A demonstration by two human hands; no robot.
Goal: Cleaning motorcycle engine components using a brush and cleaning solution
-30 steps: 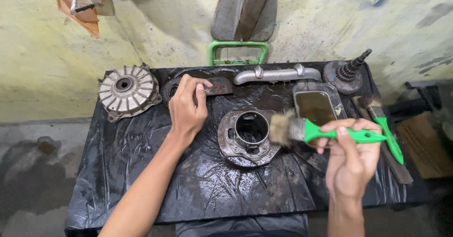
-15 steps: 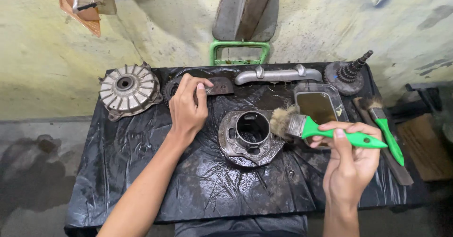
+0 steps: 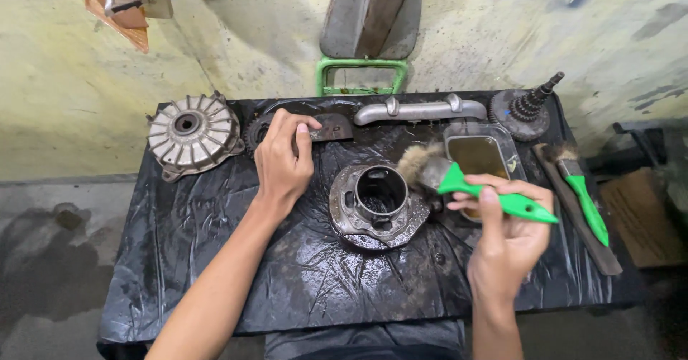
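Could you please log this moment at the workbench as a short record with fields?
Surface: table under black plastic sheet, wet and greasy
Left hand: resting on a flat dark metal part at the back
Right hand: holds green-handled brush, bristles beside the round housing
Centre: round metal housing with open bore
Back left: finned drum hub
Back: grey metal pipe, geared shaft
Right: tin of dark liquid, second green brush

Your brush (image 3: 459, 177) sits just right of the hub (image 3: 378, 204) — tray (image 3: 481, 155) behind it, finned drum (image 3: 192, 132) far left on the table (image 3: 215, 274).
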